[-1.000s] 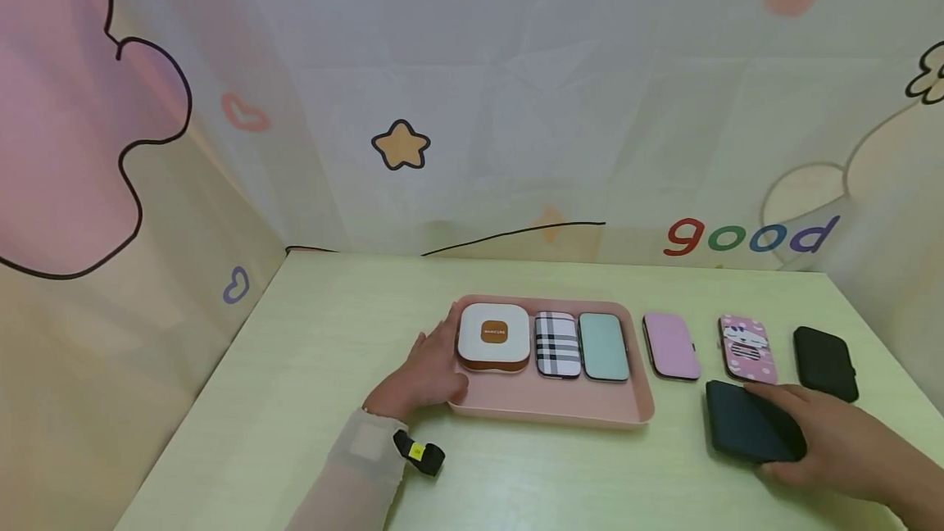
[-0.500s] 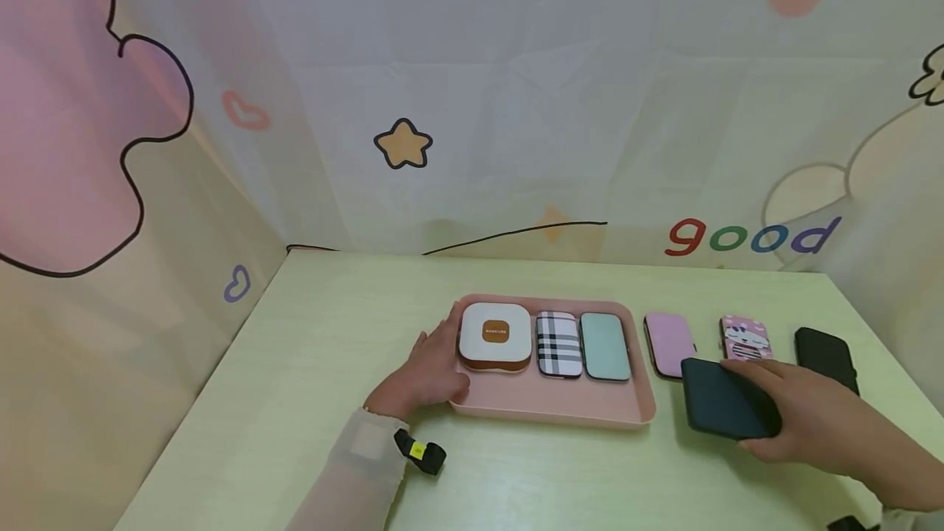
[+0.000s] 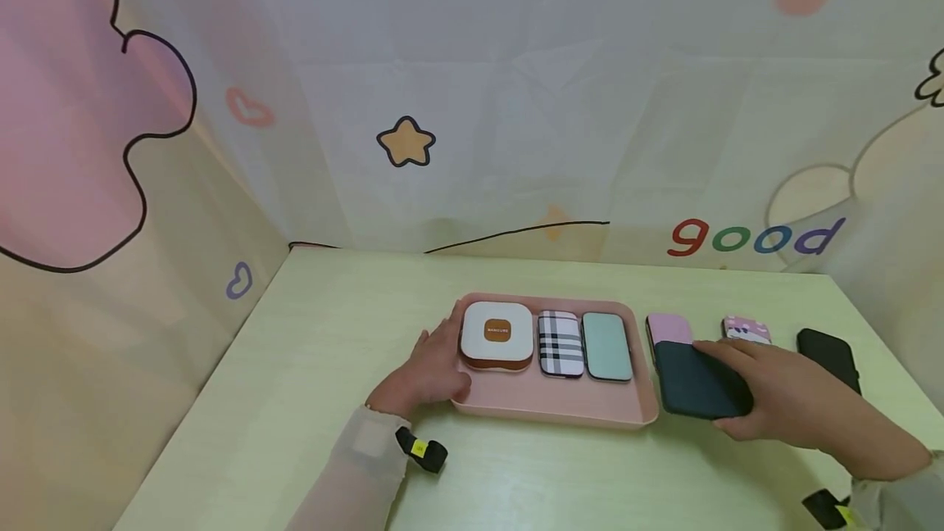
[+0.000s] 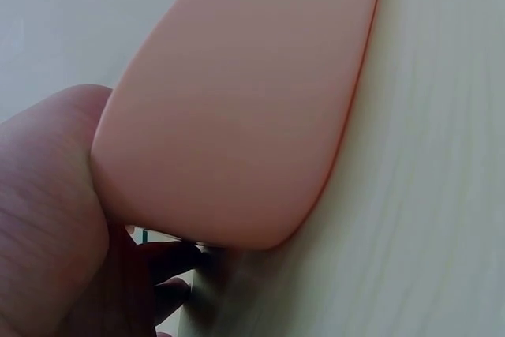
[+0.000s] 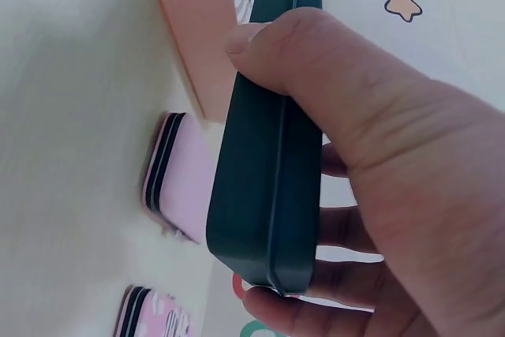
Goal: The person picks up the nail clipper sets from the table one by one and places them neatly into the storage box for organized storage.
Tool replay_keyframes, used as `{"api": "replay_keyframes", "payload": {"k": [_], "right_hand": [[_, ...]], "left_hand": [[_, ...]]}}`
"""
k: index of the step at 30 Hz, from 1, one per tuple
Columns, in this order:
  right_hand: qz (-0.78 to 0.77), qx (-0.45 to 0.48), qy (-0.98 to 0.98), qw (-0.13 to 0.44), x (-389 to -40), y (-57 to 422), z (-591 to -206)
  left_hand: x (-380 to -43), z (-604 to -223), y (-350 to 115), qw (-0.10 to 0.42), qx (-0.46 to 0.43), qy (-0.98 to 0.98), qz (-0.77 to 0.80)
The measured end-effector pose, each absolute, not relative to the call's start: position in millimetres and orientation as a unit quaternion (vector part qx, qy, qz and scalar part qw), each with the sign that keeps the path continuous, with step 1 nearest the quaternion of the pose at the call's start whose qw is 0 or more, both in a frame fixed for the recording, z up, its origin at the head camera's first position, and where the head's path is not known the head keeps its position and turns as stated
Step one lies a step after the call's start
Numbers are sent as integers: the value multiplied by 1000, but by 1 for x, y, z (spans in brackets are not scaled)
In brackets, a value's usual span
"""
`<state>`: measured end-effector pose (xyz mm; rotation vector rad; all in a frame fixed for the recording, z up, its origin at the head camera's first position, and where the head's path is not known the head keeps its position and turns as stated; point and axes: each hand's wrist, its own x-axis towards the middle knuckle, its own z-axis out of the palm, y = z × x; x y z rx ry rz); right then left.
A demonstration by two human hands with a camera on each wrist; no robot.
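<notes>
My right hand holds a dark green box-shaped case, thumb on its near side and fingers on the far side. In the head view the case overlaps a lilac zip case, just right of the pink tray. The right wrist view shows the green case raised off the table, a seam running along its side. My left hand grips the tray's left end, thumb at the front corner. Inside the tray are a white-topped box labelled manicure, a plaid case and a mint case.
Right of the lilac case lie a pink patterned case, partly hidden by my right hand, and a black case. The tray's front strip shows bare pink. A printed cloth hangs behind the pale table.
My right hand has carried the dark green case leftward and up in view, from in front of the patterned case to the tray's right side. The left hand stays on the tray.
</notes>
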<state>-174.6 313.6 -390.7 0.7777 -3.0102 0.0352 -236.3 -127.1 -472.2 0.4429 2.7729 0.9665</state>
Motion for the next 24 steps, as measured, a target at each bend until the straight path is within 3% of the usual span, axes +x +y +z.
{"api": "replay_keyframes", "payload": {"k": [24], "right_hand": [[32, 285, -957, -34, -211, 225, -363]], "left_hand": [[-236, -472, -127, 84, 148, 925, 339]]}}
